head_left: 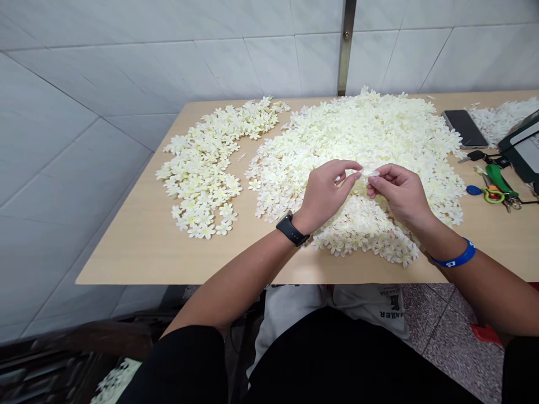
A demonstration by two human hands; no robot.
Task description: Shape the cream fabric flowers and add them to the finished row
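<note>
Both hands meet above a large heap of cream-white artificial flowers point(374, 129) on the table. My right hand point(400, 191) pinches a small white artificial flower point(371, 173) between thumb and fingertips, the other fingers curled under. On the other side of that flower, the thumb and index fingertip of my left hand point(330, 188) come together in a pinch. Whatever sits between those left fingertips is too small to make out. A second, curved group of yellower flowers point(202, 174) lies to the left, apart from the heap.
On the light wooden table point(138, 247), a phone point(465, 129) lies at the right. White small pieces point(503, 120) are piled behind it. Keys with a green holder point(499, 179) lie near a dark box point(524, 146). A tiled wall point(269, 62) runs along the back.
</note>
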